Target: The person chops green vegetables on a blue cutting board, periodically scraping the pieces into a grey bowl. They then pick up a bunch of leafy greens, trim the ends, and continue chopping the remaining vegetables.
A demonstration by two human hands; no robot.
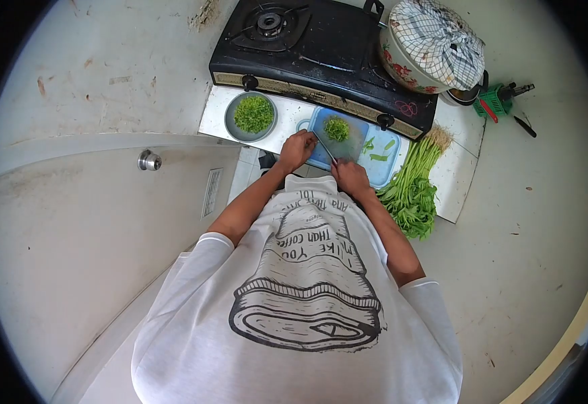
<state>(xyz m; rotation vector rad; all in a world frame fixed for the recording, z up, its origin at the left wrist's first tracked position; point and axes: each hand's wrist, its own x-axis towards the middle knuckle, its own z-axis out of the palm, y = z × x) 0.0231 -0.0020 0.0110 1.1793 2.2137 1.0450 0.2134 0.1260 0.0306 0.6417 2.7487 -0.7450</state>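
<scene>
My right hand (pixel 352 178) is closed around the handle of a knife (pixel 325 149), whose blade slants up and left over the blue cutting board (pixel 357 135). By the blade's tip is my left hand (pixel 298 149), its fingers curled together at the board's left edge. Whether those fingers pinch the tip or something small is too fine to tell. A small mound of chopped greens (pixel 336 128) lies on the board just beyond the blade. Several cut green pieces (pixel 378 157) are scattered to the right, on a pale blue surface.
A grey bowl (pixel 229 126) of chopped greens stands left. Right of the board lies a bunch of leafy stalks (pixel 411 178). Behind is a black gas stove (pixel 334 40) bearing a cloth-covered floral pot (pixel 408 66). A green basket (pixel 489 106) of utensils sits far right.
</scene>
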